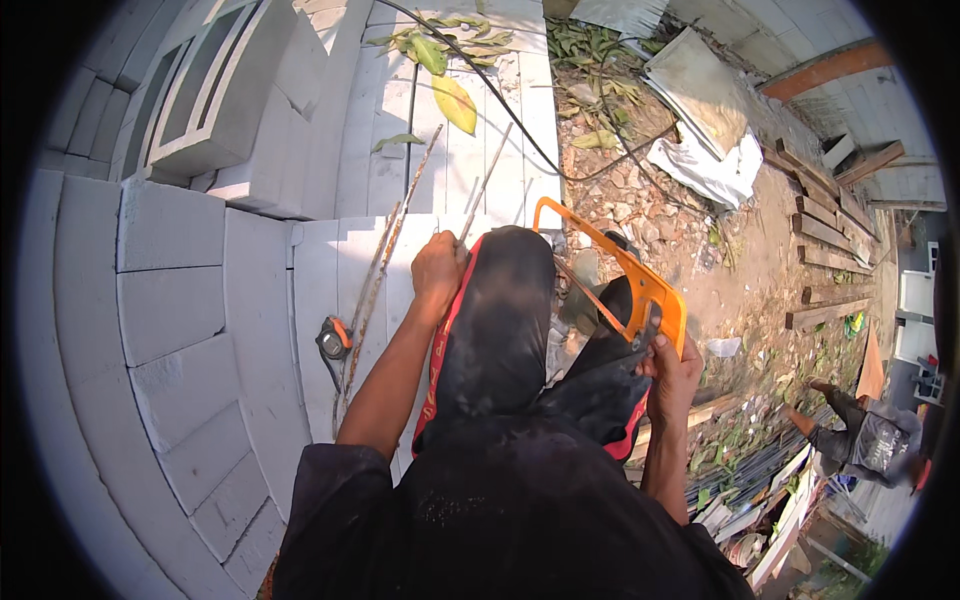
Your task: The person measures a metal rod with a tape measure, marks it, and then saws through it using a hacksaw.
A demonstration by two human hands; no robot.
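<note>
On my feed, the right hand (675, 372) has its grip wrapped around the handle of an orange saw (650, 285), held above the right leg. I see the left hand (437, 268) beside the left knee, its grip closed on a thin rod (487, 180). Rusty rods (380, 262) and a tape measure (334, 338) lie left of it.

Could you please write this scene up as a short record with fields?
Left grip: closed at the near end of a thin, straight metal rod
Right grip: closed on the handle of an orange-framed hacksaw
Left of the person: two long, rusty metal rods and a rounded grey-and-orange tape measure
Far left: stacked pale grey rectangular blocks
Ahead: a broad yellow leaf
Right side: brown wooden planks on the ground; another person in dark clothes
</note>
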